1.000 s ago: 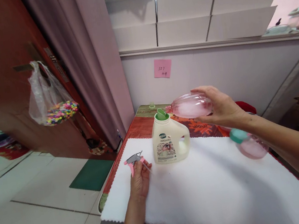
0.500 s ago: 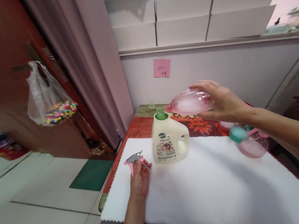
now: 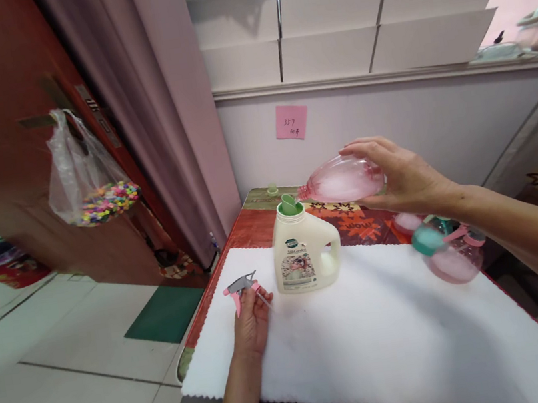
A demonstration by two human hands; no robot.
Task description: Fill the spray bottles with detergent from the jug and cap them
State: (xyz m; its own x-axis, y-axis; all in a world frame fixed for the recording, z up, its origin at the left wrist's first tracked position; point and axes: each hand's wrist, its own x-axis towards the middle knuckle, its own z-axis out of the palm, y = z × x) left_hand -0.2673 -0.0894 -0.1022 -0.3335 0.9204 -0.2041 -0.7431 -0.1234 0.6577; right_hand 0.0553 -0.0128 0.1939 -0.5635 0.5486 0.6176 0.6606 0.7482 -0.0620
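Note:
My right hand (image 3: 399, 176) grips a clear pink bottle (image 3: 339, 181) lying on its side in the air, its open neck pointing left at the green funnel (image 3: 290, 204) that sits in the mouth of a cream jug (image 3: 304, 250). The jug stands upright on the white cloth (image 3: 371, 341). My left hand (image 3: 251, 322) rests on the cloth at the left and holds a pink and grey spray trigger head (image 3: 241, 288), its tube under my fingers.
A second pink spray bottle with a teal collar (image 3: 446, 252) stands at the table's right edge under my right forearm. A small green cap (image 3: 273, 190) lies at the table's back. A bag of coloured beads (image 3: 89, 181) hangs on the door handle at left.
My right hand has lifted the pink bottle slightly and tipped its base higher over the funnel. My left hand and the jug have stayed put.

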